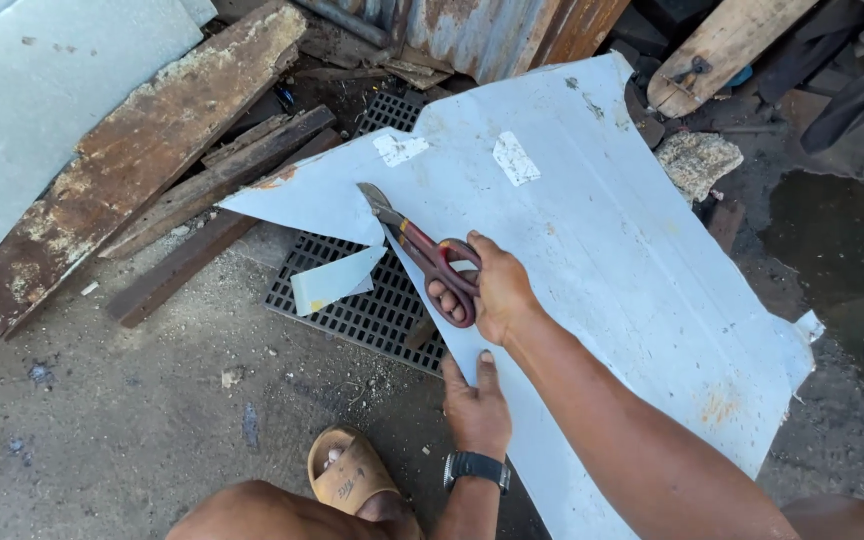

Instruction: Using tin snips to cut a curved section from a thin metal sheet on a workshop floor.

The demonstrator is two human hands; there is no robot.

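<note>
Head view: right hand [500, 292] gripping red-handled snips [422, 245], blades biting into pale metal sheet [602, 260] lying over black grate [372, 315] on floor. Left hand [476, 405] pressing sheet edge flat, fingers closed together. Advisable: keeping blades square, sheet pinned.

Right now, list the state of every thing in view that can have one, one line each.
Tin snips: gripped in the right hand, blades in the cut.
Metal sheet: flat on the ground, partly cut, a cut strip curling down at its left edge.
Left hand: pressed flat on the sheet's near edge.
Black grid mat: lying flat, partly under the sheet.
Rusty plank: lying on the ground, flaking.
</note>
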